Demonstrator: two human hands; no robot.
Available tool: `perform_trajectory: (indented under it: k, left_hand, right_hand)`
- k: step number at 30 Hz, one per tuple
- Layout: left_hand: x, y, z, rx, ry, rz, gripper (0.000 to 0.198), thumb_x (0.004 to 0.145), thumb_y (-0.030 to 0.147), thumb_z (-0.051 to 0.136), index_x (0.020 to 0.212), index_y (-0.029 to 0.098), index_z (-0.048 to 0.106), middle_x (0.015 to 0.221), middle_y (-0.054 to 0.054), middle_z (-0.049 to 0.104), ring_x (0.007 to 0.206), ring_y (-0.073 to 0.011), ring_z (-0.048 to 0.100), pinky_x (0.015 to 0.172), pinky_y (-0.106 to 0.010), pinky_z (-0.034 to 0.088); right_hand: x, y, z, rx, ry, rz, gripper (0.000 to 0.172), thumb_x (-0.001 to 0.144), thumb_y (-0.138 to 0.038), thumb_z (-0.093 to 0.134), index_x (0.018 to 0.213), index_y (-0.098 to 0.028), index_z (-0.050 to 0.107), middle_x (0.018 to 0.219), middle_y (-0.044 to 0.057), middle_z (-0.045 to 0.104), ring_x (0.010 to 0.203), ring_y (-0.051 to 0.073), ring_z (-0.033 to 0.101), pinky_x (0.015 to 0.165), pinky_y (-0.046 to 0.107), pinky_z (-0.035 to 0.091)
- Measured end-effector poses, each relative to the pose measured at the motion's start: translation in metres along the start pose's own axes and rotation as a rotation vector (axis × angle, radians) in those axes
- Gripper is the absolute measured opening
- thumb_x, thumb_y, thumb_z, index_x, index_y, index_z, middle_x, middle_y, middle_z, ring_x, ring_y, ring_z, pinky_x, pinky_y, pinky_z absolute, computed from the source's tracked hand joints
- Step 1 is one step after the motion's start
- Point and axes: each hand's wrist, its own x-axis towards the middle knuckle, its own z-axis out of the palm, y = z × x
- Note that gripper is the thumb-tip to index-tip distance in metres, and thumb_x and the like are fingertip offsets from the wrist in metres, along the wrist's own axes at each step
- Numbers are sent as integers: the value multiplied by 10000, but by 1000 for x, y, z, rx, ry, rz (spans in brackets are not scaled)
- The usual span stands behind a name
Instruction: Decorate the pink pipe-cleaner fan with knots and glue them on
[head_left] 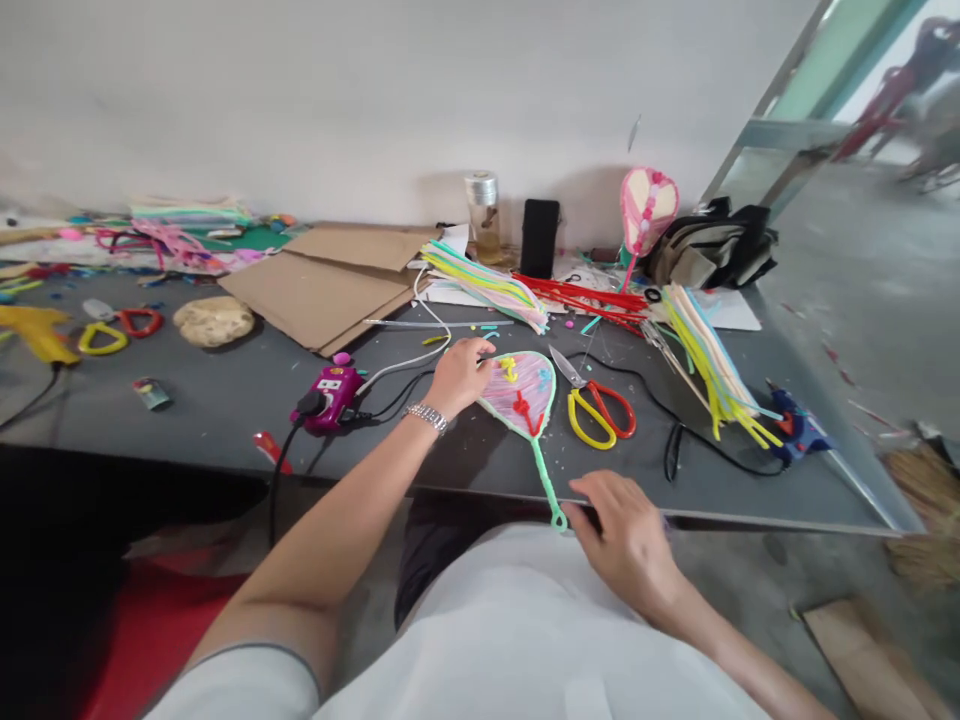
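White shirt [510,620]; right hand [626,535] half-curled near fan [531,378]; left hand [461,375] outstretched, fingers bent.

- Fan [531,388]: flat on the table [390,450], pink-streaked, rounded, edged in pale green, narrowing toward the near edge.
- 3 small shapes on its face: 1 yellow [510,369], 1 blue [544,378], 1 red [523,404].
- Green handle [546,470]: straight, ending in 1 loop [559,521].
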Motion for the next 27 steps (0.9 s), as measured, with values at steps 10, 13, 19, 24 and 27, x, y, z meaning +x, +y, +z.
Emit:
perform_trajectory:
  k: [10,13,19,24,27]
  left_hand:
    - [10,-13,-5,15,-237,-108,240,842,309,614,948,184,790,972,-96,812,892,-259,739,798,-326,551]
    - [-4,-14,-16,-23,-262,-94,287,864,350,573,927,186,801,967,-85,818,902,-259,745,797,-321,552]
    - [-39,7,-60,-81,-160,-22,392,909,413,547,1142,170,748,1175,-114,771,1059,-268,706,902,-369,545]
    - [-37,47,-80,-173,-367,262,419,910,439,626,1260,220,698,1407,-101,662,1309,-268,594,1109,-410,448]
    - [-28,68,-73,-203,-613,352,536,856,414,711,1357,234,648,1477,-100,614,1341,-271,578,1113,-391,443]
  right_hand:
    - [6,-5,21,-50,-351,319,180,834,-54,564,941,-181,635,860,68,719,776,216,667,661,295,397]
    - [10,8,11,93,-240,380,182,873,-91,536,963,-184,664,945,87,736,866,232,688,750,309,456]
    - [28,55,-24,394,-102,405,159,915,-207,580,993,-215,719,1010,60,772,930,227,711,837,331,494]
    - [58,79,-58,423,-205,177,143,921,-239,620,972,-203,748,964,62,758,886,208,691,819,321,493]
    - [85,84,-77,363,-252,-15,173,951,-233,597,988,-197,761,947,68,734,878,200,666,831,330,478]
